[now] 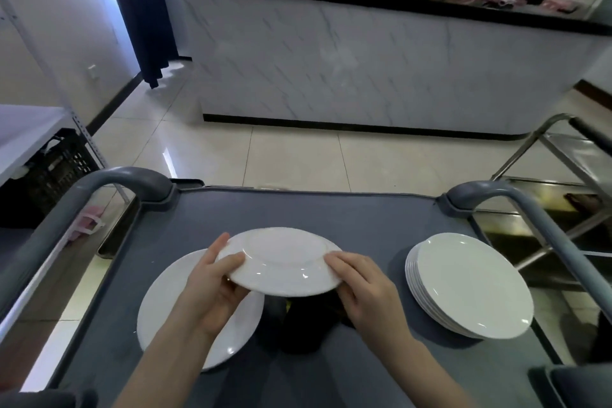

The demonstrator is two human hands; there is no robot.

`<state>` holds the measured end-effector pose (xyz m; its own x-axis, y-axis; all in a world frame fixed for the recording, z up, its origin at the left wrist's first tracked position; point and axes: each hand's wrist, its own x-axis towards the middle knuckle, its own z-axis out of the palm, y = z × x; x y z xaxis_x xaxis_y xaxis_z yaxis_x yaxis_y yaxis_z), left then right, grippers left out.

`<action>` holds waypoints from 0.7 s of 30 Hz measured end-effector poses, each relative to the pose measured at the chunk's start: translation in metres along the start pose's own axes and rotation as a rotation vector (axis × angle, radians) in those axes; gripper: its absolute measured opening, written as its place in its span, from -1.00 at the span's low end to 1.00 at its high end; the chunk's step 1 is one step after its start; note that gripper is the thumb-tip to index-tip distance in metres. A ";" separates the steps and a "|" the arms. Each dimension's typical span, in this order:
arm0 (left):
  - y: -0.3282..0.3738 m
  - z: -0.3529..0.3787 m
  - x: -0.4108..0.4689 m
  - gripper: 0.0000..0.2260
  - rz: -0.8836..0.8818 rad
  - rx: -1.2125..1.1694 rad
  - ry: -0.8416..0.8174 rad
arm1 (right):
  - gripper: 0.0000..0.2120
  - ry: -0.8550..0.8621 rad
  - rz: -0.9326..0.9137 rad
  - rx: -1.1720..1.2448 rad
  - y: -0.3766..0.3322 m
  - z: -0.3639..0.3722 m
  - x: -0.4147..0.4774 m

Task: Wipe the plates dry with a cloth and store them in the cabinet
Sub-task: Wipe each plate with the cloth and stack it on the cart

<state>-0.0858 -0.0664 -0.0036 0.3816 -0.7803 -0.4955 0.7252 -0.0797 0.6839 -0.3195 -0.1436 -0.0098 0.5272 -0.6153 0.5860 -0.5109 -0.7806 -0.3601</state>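
A white plate (281, 263) is held upside down above the grey cart top (347, 219), its underside facing me. My left hand (215, 281) grips its left rim and my right hand (361, 288) grips its right rim. Under the left hand another white plate (165, 308) lies flat on the cart. A stack of several white plates (470, 285) sits at the cart's right side. A dark cloth (298, 325) lies bunched on the cart beneath the held plate, partly hidden by it.
Grey cart handles rise at the left (109, 182) and right (516, 202). A steel trolley (563, 182) stands to the right, a black crate (56, 169) to the left. A white marble-look counter (364, 60) with a black top stands across the tiled floor.
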 end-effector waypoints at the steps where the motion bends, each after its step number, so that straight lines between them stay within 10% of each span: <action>1: -0.001 0.005 0.000 -0.62 -0.005 0.004 -0.015 | -0.72 0.023 0.017 0.009 0.002 -0.004 -0.001; 6: -0.010 0.044 -0.003 -0.91 -0.030 0.084 -0.061 | -0.76 0.101 0.187 0.061 0.015 -0.027 0.011; 12: -0.032 0.086 0.004 -0.71 -0.046 0.275 -0.100 | -0.81 0.112 0.404 0.249 0.047 -0.056 0.019; 21: -0.082 0.126 0.031 -0.67 0.377 0.889 -0.068 | -0.89 0.246 0.958 0.615 0.114 -0.094 0.003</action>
<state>-0.2053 -0.1617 -0.0074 0.4464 -0.8826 -0.1474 -0.1476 -0.2351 0.9607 -0.4401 -0.2241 0.0193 -0.0764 -0.9969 -0.0161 -0.1781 0.0295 -0.9836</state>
